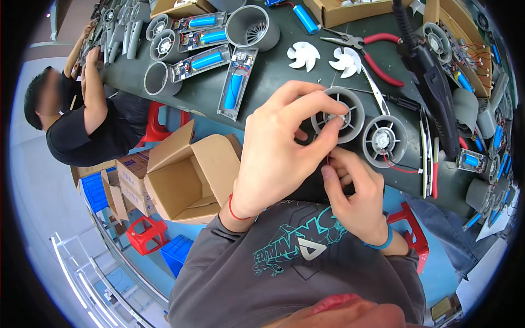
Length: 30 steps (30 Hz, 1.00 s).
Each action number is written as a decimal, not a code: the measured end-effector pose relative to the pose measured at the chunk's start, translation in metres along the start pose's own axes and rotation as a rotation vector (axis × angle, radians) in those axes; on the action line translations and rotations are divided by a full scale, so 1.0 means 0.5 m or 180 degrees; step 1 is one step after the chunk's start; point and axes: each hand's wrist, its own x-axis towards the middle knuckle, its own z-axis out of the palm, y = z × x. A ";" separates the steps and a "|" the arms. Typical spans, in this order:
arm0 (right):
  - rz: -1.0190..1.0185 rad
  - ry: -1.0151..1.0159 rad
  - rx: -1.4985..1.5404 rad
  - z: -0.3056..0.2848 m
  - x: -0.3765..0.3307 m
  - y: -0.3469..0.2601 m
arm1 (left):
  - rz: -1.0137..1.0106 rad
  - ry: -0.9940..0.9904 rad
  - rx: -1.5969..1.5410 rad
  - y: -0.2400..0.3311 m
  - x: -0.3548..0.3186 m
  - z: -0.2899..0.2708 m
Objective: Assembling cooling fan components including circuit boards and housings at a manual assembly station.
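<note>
A short grey fan housing (pixel 359 109) with a spoked ring stands upright at the table's near edge. My left hand (pixel 273 147) reaches over its left rim, thumb and index finger pinched together at its centre; the fingertips hide what lies between them. Just below, my right hand (pixel 358 199) has its fingers closed on a thin red wire (pixel 328 159), of which only a short piece shows. A second grey fan housing (pixel 398 148) stands beside the first, with a white hub inside and a red wire trailing right. Two white fan blades (pixel 304 56) lie beyond.
Red-handled pliers (pixel 383 60), tweezers (pixel 376 90) and a thick black tool (pixel 432 82) lie close on the right. Grey shells with blue batteries (pixel 232 92) and a wide grey cup (pixel 252 28) are further left. An open carton (pixel 183 183) stands below. A co-worker (pixel 82 120) works far left.
</note>
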 end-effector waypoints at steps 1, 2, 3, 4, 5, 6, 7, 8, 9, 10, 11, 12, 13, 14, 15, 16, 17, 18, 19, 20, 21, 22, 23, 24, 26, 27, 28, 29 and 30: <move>-0.0002 0.0000 0.0009 0.001 -0.002 0.001 | -0.0001 0.0000 0.0009 0.000 0.000 0.000; 0.0069 0.0061 0.0079 0.004 -0.004 0.004 | -0.0058 -0.0002 -0.0103 0.001 0.000 0.000; 0.0137 0.0118 0.0145 0.004 -0.006 0.006 | -0.0116 0.0000 -0.0219 0.001 0.000 0.000; 0.0132 0.0115 0.0147 0.003 -0.006 0.007 | -0.0115 0.0005 -0.0215 0.002 -0.001 0.000; 0.0012 0.0081 -0.0114 0.001 -0.006 0.008 | -0.0106 0.0007 -0.0222 0.003 -0.002 0.000; -0.0109 0.0049 -0.0378 0.000 -0.004 0.009 | -0.0095 0.0008 -0.0231 0.003 -0.003 0.001; -0.0114 0.0048 -0.0378 -0.001 -0.001 0.005 | -0.0092 0.0012 -0.0230 0.004 -0.004 0.001; -0.0118 -0.0059 -0.0533 -0.005 0.005 -0.004 | -0.0148 0.0000 -0.0253 0.006 -0.004 0.002; -0.0125 -0.0164 -0.0689 -0.007 0.009 -0.013 | -0.0202 -0.0011 -0.0275 0.008 -0.003 0.001; -0.0133 -0.0163 -0.0688 -0.007 0.011 -0.018 | -0.0197 -0.0006 -0.0272 0.008 -0.004 0.004; -0.0169 -0.0168 -0.0921 -0.007 0.013 -0.023 | -0.0146 0.0064 -0.0265 0.007 -0.006 0.009; -0.0204 -0.0172 -0.1158 -0.007 0.014 -0.027 | -0.0095 0.0134 -0.0261 0.007 -0.008 0.013; -0.0208 -0.0170 -0.1160 -0.008 0.014 -0.032 | -0.0090 0.0136 -0.0262 0.008 -0.008 0.015; -0.0130 -0.0194 -0.1312 -0.009 0.011 -0.037 | -0.0086 0.0184 -0.0253 0.008 -0.008 0.016; -0.0045 -0.0218 -0.1464 -0.009 0.008 -0.040 | -0.0085 0.0226 -0.0244 0.008 -0.009 0.018; -0.0041 -0.0215 -0.1466 -0.011 0.008 -0.041 | -0.0084 0.0221 -0.0247 0.009 -0.010 0.018; -0.0069 -0.0255 -0.1555 -0.012 0.008 -0.041 | -0.0090 0.0254 -0.0256 0.011 -0.010 0.019; -0.0098 -0.0296 -0.1648 -0.015 0.008 -0.042 | -0.0096 0.0288 -0.0269 0.013 -0.010 0.020; -0.0094 -0.0295 -0.1655 -0.014 0.008 -0.042 | -0.0095 0.0286 -0.0276 0.013 -0.011 0.021; -0.0129 -0.0337 -0.1803 -0.011 0.007 -0.042 | -0.0079 0.0311 -0.0294 0.012 -0.012 0.021; -0.0166 -0.0374 -0.1949 -0.008 0.007 -0.042 | -0.0060 0.0336 -0.0308 0.011 -0.012 0.021; -0.0166 -0.0369 -0.1955 -0.008 0.008 -0.043 | -0.0053 0.0334 -0.0313 0.010 -0.011 0.022; -0.0187 -0.0404 -0.2044 -0.008 0.008 -0.044 | -0.0057 0.0324 -0.0309 0.010 -0.011 0.023; -0.0206 -0.0441 -0.2136 -0.009 0.009 -0.046 | -0.0060 0.0314 -0.0309 0.010 -0.010 0.023; -0.0200 -0.0482 -0.2202 -0.010 0.011 -0.048 | -0.0056 0.0284 -0.0298 0.012 -0.008 0.021; -0.0204 -0.0532 -0.2263 -0.013 0.012 -0.048 | -0.0058 0.0266 -0.0282 0.013 -0.007 0.021; -0.0206 -0.0530 -0.2288 -0.016 0.012 -0.049 | -0.0047 0.0272 -0.0305 0.011 -0.006 0.020; -0.0337 -0.0543 -0.2142 -0.020 0.011 -0.050 | -0.0030 0.0288 -0.0274 0.009 -0.006 0.019; -0.0485 -0.0564 -0.1990 -0.026 0.004 -0.046 | -0.0012 0.0323 -0.0235 0.006 -0.010 0.021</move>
